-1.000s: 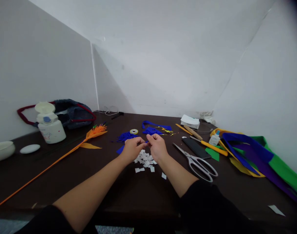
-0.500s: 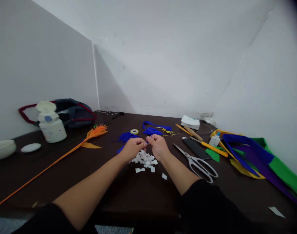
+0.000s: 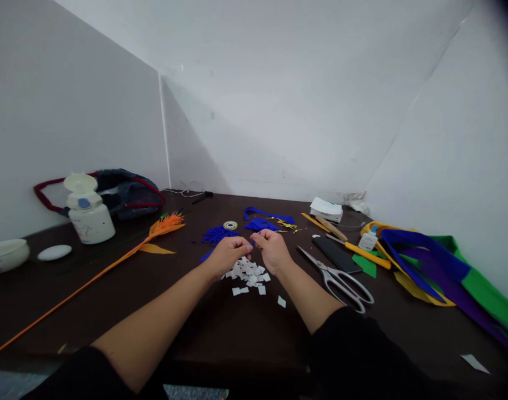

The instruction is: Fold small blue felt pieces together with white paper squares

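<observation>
My left hand and my right hand meet fingertip to fingertip just above a heap of small white paper scraps on the dark table. Both hands are closed in a pinch on something small between them; a bit of blue shows there, too small to name. Behind the hands lie blue felt pieces and a small yellow tape roll.
Large scissors, a yellow-handled knife, a dark flat case and a glue bottle lie right. Coloured felt sheets fill the right edge. An orange feathered stick, white bottle, bag and bowl sit left.
The hands stay together over the white scraps, with only slight finger movement. The view has shifted a little.
</observation>
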